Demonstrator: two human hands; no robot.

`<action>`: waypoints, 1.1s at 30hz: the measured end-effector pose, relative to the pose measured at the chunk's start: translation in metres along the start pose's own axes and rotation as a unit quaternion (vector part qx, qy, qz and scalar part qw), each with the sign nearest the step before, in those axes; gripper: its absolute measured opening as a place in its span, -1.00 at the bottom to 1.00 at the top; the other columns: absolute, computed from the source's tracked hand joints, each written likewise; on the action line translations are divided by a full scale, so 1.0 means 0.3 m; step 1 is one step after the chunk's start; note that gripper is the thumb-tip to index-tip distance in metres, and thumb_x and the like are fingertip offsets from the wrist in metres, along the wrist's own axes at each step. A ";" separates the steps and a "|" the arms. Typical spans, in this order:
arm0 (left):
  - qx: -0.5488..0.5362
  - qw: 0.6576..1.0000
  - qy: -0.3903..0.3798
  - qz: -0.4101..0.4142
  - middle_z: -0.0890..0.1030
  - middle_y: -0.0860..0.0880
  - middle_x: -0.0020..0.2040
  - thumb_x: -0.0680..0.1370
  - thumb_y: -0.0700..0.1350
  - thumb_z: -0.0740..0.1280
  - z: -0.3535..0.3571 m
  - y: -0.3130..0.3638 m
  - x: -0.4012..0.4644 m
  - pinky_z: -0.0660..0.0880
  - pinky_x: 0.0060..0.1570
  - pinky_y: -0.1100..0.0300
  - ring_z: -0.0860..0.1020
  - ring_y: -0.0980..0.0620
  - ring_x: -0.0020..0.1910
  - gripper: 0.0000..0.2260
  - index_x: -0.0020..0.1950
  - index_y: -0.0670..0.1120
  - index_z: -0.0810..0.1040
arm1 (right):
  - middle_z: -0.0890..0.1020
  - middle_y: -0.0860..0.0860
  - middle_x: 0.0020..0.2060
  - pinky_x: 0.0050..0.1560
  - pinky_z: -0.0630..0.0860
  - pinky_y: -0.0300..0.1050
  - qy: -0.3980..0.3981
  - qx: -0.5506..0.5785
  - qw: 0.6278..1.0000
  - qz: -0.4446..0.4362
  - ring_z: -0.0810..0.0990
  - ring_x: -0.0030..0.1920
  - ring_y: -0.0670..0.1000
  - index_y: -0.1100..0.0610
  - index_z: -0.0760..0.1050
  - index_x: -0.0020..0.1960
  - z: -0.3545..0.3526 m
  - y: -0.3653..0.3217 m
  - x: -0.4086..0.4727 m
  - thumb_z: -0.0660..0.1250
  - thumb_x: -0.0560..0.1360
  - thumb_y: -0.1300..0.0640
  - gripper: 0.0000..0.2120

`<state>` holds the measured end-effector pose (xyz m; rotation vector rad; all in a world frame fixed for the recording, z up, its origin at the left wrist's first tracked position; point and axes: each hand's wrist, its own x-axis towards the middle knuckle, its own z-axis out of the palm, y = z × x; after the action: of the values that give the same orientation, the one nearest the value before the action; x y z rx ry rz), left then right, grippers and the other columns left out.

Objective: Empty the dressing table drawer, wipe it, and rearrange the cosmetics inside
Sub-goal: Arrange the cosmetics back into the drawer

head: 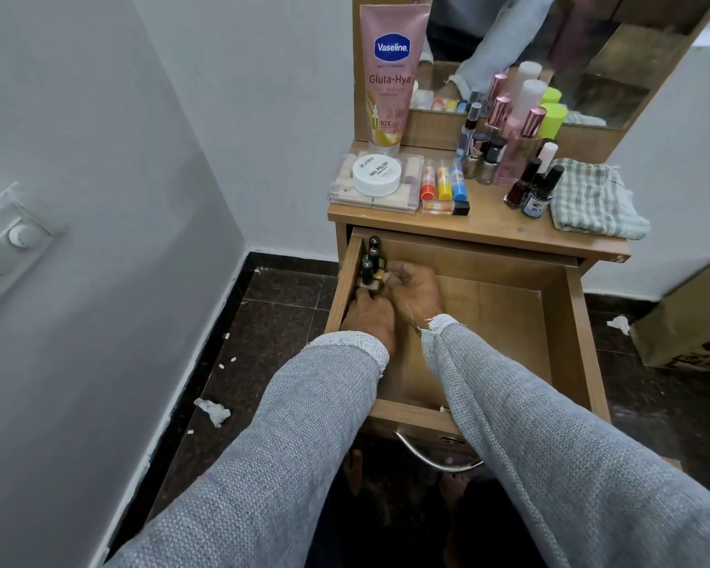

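The wooden drawer point(488, 321) of the dressing table is pulled open. Several small nail polish bottles point(370, 260) with black caps stand in its far left corner. Both my hands are inside the drawer at those bottles. My left hand point(369, 317) holds the nearest bottle from the front. My right hand point(412, 289) has its fingers curled at the bottles' right side. On the table top point(492, 225) stand a pink Vaseline tube point(390, 75), a white nail polish remover jar point(376, 177) on a clear case, lip balm sticks point(443, 184), more bottles point(509, 145) and a checked cloth point(591, 198).
A mirror point(570, 47) rises behind the table top. A white wall point(99, 198) with a switch plate lies close on the left. Crumpled tissue point(212, 411) lies on the dark floor at left. A cardboard box point(689, 321) sits on the floor at right. The drawer's metal handle point(435, 457) projects toward me.
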<state>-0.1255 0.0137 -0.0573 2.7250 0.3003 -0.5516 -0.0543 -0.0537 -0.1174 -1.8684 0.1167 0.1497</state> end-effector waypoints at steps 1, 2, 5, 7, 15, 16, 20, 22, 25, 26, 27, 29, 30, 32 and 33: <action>-0.002 1.000 0.001 0.002 0.16 -0.17 0.47 0.53 -0.30 0.31 0.001 -0.001 0.002 0.28 0.41 -0.05 0.28 -0.18 0.41 -0.50 0.46 -0.21 0.28 | 0.67 0.19 0.04 0.21 0.54 0.07 -0.007 0.007 1.000 -0.004 0.65 0.07 0.13 0.32 0.56 0.20 0.004 -0.006 -0.004 0.30 0.52 0.36 -0.74; -0.004 1.000 0.002 0.003 0.16 -0.17 0.47 0.54 -0.29 0.30 0.003 -0.002 0.003 0.28 0.41 -0.06 0.28 -0.18 0.41 -0.49 0.47 -0.20 0.26 | 0.67 0.19 0.05 0.22 0.54 0.08 -0.012 0.014 1.000 -0.005 0.65 0.07 0.12 0.32 0.56 0.21 0.007 -0.011 -0.008 0.31 0.53 0.35 -0.73; -0.007 1.000 0.007 0.007 0.17 -0.17 0.47 0.55 -0.27 0.29 0.009 -0.001 0.004 0.28 0.40 -0.05 0.28 -0.18 0.41 -0.50 0.48 -0.18 0.25 | 0.67 0.18 0.04 0.21 0.54 0.08 -0.012 0.031 0.999 -0.006 0.64 0.04 0.08 0.31 0.56 0.20 0.004 -0.021 -0.016 0.31 0.53 0.34 -0.75; -0.008 1.000 0.012 0.007 0.17 -0.16 0.47 0.56 -0.25 0.28 0.012 -0.002 0.005 0.27 0.39 -0.04 0.28 -0.17 0.41 -0.51 0.48 -0.17 0.26 | 0.67 0.18 0.03 0.21 0.54 0.07 -0.009 0.033 0.999 0.000 0.63 0.01 0.05 0.30 0.56 0.21 0.001 -0.019 -0.017 0.31 0.54 0.34 -0.75; -0.007 1.000 0.020 0.006 0.17 -0.15 0.46 0.55 -0.24 0.31 0.017 -0.006 0.011 0.28 0.38 -0.02 0.28 -0.16 0.41 -0.50 0.47 -0.15 0.27 | 0.65 0.15 0.11 0.27 0.51 0.04 -0.023 0.006 1.000 0.012 0.61 0.14 0.09 0.27 0.52 0.28 0.008 -0.010 -0.002 0.29 0.55 0.33 -0.70; -0.007 1.000 0.020 0.006 0.17 -0.15 0.46 0.55 -0.24 0.31 0.017 -0.005 0.011 0.28 0.38 -0.02 0.28 -0.16 0.41 -0.50 0.47 -0.15 0.27 | 0.65 0.14 0.10 0.26 0.52 0.05 -0.024 0.006 1.000 0.012 0.62 0.14 0.09 0.26 0.52 0.27 0.007 -0.005 0.001 0.29 0.55 0.33 -0.70; 0.002 1.000 0.021 0.006 0.18 -0.15 0.47 0.55 -0.26 0.30 0.013 -0.005 0.006 0.28 0.38 -0.02 0.28 -0.17 0.41 -0.51 0.47 -0.16 0.28 | 0.65 0.09 0.01 0.21 0.54 0.00 -0.024 0.020 0.999 0.016 0.61 0.08 0.07 0.26 0.53 0.23 -0.003 -0.013 -0.005 0.28 0.55 0.33 -0.75; 0.014 1.000 0.020 0.007 0.18 -0.16 0.47 0.54 -0.29 0.30 0.012 -0.004 0.002 0.29 0.37 -0.02 0.28 -0.17 0.41 -0.51 0.46 -0.18 0.29 | 0.62 0.03 -0.11 0.17 0.53 -0.06 -0.013 0.025 1.000 0.003 0.58 0.00 0.04 0.24 0.55 0.16 -0.022 -0.021 -0.016 0.28 0.54 0.35 -0.78; 0.038 0.999 0.023 0.024 0.20 -0.17 0.47 0.54 -0.31 0.27 0.012 -0.003 -0.007 0.33 0.35 -0.06 0.30 -0.18 0.41 -0.50 0.47 -0.18 0.25 | 0.58 -0.09 -0.23 0.11 0.51 -0.07 0.009 0.008 1.000 -0.022 0.56 -0.12 -0.05 0.14 0.57 0.04 -0.070 -0.043 -0.039 0.31 0.53 0.29 -0.86; 0.047 0.998 0.025 0.037 0.22 -0.17 0.46 0.55 -0.30 0.25 0.009 0.001 -0.012 0.35 0.32 -0.08 0.31 -0.18 0.40 -0.51 0.47 -0.17 0.24 | 0.59 -0.09 -0.22 0.11 0.51 -0.08 0.017 0.000 0.999 -0.030 0.56 -0.13 -0.06 0.12 0.57 0.03 -0.091 -0.051 -0.048 0.33 0.53 0.25 -0.89; 0.058 0.997 0.029 0.052 0.26 -0.17 0.45 0.56 -0.29 0.23 0.007 0.004 -0.016 0.38 0.29 -0.08 0.34 -0.18 0.38 -0.53 0.46 -0.15 0.24 | 0.61 -0.09 -0.19 0.10 0.52 -0.12 0.025 -0.016 0.999 -0.039 0.58 -0.11 -0.08 0.12 0.58 0.04 -0.114 -0.063 -0.061 0.34 0.53 0.21 -0.89; 0.080 0.992 0.042 0.083 0.35 -0.16 0.39 0.56 -0.27 0.23 -0.001 0.011 -0.023 0.43 0.20 -0.08 0.40 -0.18 0.33 -0.57 0.42 -0.12 0.28 | 0.63 -0.10 -0.15 0.00 0.50 -0.27 0.041 -0.061 0.995 -0.064 0.59 -0.10 -0.12 0.08 0.60 0.02 -0.168 -0.091 -0.091 0.35 0.52 0.14 -0.90; 0.086 0.990 0.051 0.097 0.38 -0.16 0.36 0.56 -0.26 0.24 -0.005 0.014 -0.027 0.45 0.17 -0.07 0.43 -0.18 0.30 -0.58 0.41 -0.11 0.29 | 0.63 -0.12 -0.17 -0.08 0.47 -0.35 0.046 -0.083 0.992 -0.079 0.59 -0.13 -0.15 0.06 0.60 -0.01 -0.196 -0.110 -0.107 0.35 0.52 0.13 -0.91; 0.087 0.986 0.074 0.123 0.42 -0.15 0.31 0.56 -0.24 0.26 -0.012 0.029 -0.035 0.48 0.11 -0.06 0.48 -0.18 0.24 -0.61 0.38 -0.09 0.32 | 0.61 -0.17 -0.23 -0.21 0.39 -0.46 0.065 -0.126 0.984 -0.112 0.56 -0.20 -0.22 0.04 0.59 -0.07 -0.255 -0.152 -0.132 0.34 0.52 0.12 -0.94; 0.079 0.984 0.088 0.134 0.44 -0.13 0.30 0.57 -0.22 0.26 -0.015 0.040 -0.039 0.49 0.10 -0.06 0.50 -0.18 0.21 -0.63 0.37 -0.08 0.35 | 0.59 -0.17 -0.24 -0.23 0.38 -0.46 0.080 -0.147 0.977 -0.132 0.54 -0.22 -0.23 0.04 0.58 -0.07 -0.285 -0.175 -0.141 0.33 0.53 0.11 -0.94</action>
<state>-0.1313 0.0027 -0.0451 2.9086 -0.0736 -0.2698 -0.0842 -0.1195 -0.0359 -2.1702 -0.0465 -0.1764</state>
